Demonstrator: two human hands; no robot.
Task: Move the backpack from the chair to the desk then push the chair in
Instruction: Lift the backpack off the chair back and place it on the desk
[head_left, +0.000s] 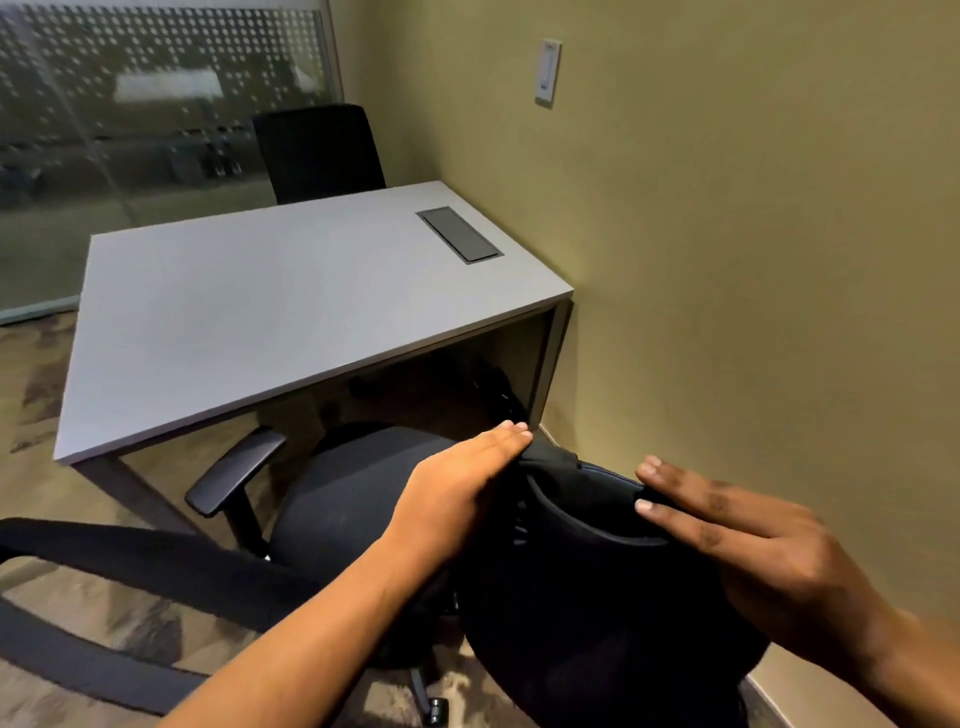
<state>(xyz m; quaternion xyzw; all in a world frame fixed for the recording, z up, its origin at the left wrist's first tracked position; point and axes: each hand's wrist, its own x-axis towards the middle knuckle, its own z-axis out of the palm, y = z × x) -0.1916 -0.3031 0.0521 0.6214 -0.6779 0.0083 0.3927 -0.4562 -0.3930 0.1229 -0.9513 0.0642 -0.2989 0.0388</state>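
Observation:
A black backpack (582, 597) sits at the right edge of the black office chair's seat (353, 483), low in the head view, close to the wall. My left hand (457, 483) lies flat against the backpack's left side, fingers straight, thumb hidden. On its upper right edge rests my right hand (737, 540), fingers stretched over the rim. The bag is clasped between the two hands. Whether it still rests on the seat I cannot tell. The grey desk (260, 322) stands just beyond the chair, its top bare.
The chair's armrest (234, 473) points toward the desk's front edge, its backrest (130, 561) curving at lower left. A dark cable hatch (460, 234) is set in the desk's far right. A second black chair (317, 150) stands behind the desk. The olive wall (727, 260) runs close on the right.

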